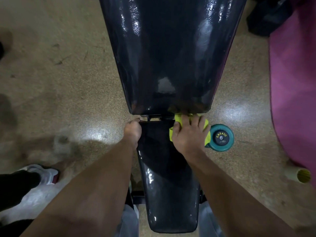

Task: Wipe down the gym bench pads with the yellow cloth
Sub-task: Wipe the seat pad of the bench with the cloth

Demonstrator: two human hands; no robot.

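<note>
I stand astride the near end of the bench, and its narrow seat pad (168, 185) runs away from me toward twelve o'clock. My hands are apart, at the pad's far corners. My left hand (132, 132) curls over the corner at about eleven o'clock, bracing me. My right hand (189, 134) lies spread at one o'clock, fingers fairly straight, pressing the yellow cloth (172, 132) onto the pad's edge, right by the gap where the dark hinge bracket (154, 117) shows. I judge that gap the main risk: bunched cloth could snag on the metal, or my fingertips could slip in and get pinched. The cloth overhangs toward three o'clock, where a teal dumbbell (221, 136) sits on the floor, so it could drop there. Beyond the gap the glossy back pad (171, 48) widens; it looks slick, so a pressing hand might slide.
</note>
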